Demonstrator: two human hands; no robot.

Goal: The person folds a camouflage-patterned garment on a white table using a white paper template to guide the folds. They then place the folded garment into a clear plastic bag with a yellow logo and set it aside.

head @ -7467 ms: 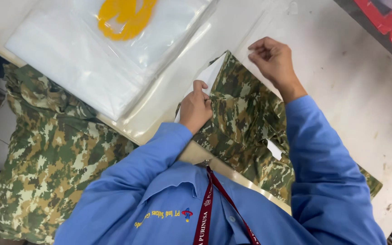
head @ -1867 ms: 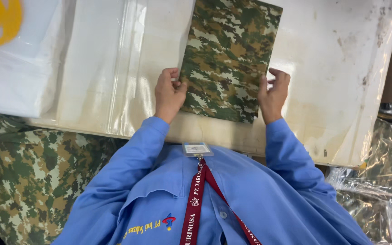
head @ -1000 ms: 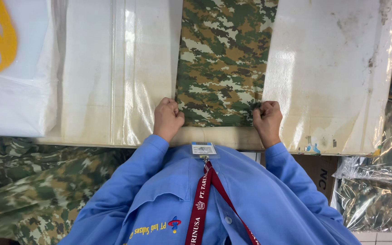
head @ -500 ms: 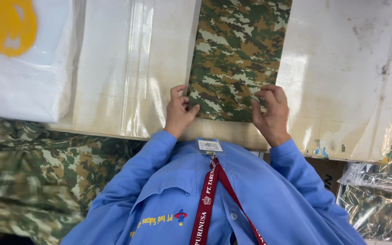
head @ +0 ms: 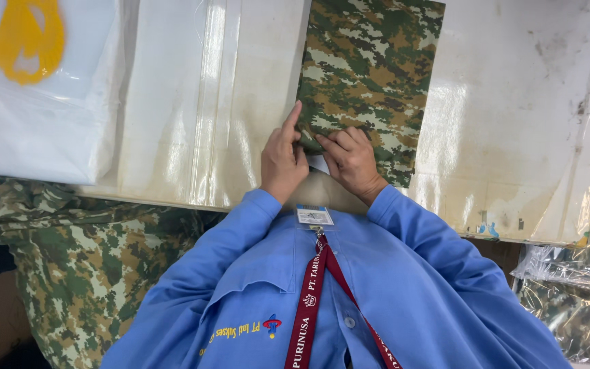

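A folded camouflage garment [head: 370, 75] lies flat on the pale worktable [head: 513, 137], its near edge at the table's front. My left hand [head: 283, 157] rests on the garment's near left corner with the index finger stretched up along its left edge. My right hand [head: 351, 159] lies beside it on the near edge, fingers curled toward a small white tag [head: 319, 162] that shows between the two hands. Both hands pinch at the fabric around that tag.
A stack of clear plastic bags [head: 192, 102] lies left of the garment, and white bags with a yellow print [head: 29, 75] are further left. A heap of camouflage cloth [head: 76, 266] sits low at my left. Bagged camouflage items [head: 575, 301] lie at the lower right.
The garment was spread flat with my hands at its two near corners. Now both hands have come together at the middle of the near edge, around a white tag.
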